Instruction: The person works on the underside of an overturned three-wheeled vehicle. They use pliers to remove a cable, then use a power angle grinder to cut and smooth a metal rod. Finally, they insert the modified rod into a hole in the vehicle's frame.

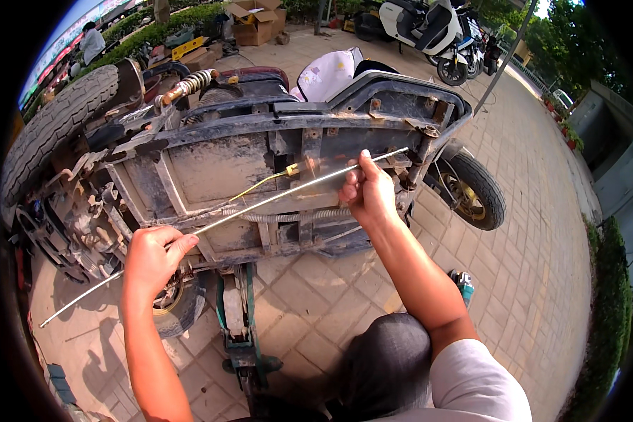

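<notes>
A long thin metal rod [274,198] runs slantwise across the dirty underside [218,165] of a vehicle tipped on its side. My left hand [151,259] is closed around the rod's lower part, and its free end sticks out past the hand toward the lower left. My right hand [368,190] grips the rod near its upper end, thumb up, beside the frame's right edge. A yellow wire with a small connector [290,169] hangs just above the rod's middle.
A front wheel [471,193] sticks out at the right, a large tyre [49,130] at the upper left, a small wheel [176,302] under my left hand. A green stand [239,323] rests on the paved ground. Parked scooters [429,28] and cardboard boxes [257,21] stand behind.
</notes>
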Demonstrator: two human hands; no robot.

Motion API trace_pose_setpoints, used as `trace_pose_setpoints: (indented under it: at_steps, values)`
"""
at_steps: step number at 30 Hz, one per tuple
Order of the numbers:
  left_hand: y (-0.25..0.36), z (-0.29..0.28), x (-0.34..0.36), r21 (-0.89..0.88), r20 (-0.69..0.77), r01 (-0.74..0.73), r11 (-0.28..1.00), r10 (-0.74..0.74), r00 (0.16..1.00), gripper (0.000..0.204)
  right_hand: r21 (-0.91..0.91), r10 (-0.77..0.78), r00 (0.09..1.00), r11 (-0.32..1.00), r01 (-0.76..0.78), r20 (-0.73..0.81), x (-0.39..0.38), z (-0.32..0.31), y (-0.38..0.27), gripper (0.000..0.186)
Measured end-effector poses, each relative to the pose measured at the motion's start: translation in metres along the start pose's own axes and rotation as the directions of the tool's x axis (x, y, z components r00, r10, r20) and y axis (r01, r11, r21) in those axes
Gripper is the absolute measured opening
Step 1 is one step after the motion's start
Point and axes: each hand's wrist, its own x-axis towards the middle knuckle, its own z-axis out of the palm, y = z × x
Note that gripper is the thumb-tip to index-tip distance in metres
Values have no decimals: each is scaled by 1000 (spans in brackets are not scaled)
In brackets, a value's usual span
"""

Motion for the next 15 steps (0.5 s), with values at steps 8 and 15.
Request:
trace_pose_setpoints:
  at_steps: [8,15]
  values:
    - [-1,-23,8,82,-46,-46,996,50,998,24,69,-8,1000,998,8,0,7,1,-4,37]
    - [-19,-31,5,238,-208,20,971,31,978,30,129,14,1000,992,-16,16,13,5,0,27]
